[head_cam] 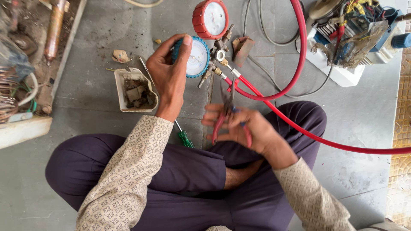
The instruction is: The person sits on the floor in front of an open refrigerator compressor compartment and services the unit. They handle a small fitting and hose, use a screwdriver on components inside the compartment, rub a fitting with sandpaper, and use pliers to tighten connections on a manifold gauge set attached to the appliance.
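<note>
While seated cross-legged: left hand [171, 72] clasped around blue gauge [195, 57], right hand [244, 126] gripping red-handled pliers [228, 113].

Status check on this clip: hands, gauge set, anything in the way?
Left hand grips blue gauge. Right hand holds red-handled pliers near brass fittings. Red hose crosses right knee; green screwdriver on floor.

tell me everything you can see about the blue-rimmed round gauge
The blue-rimmed round gauge has a white dial face with a thin needle, ringed by what looks like a blue rubber bumper. It lies face-up over the grey floor, joined to a brass manifold beside a red-rimmed gauge. The left hand grips its left edge, thumb across the rim.
</note>
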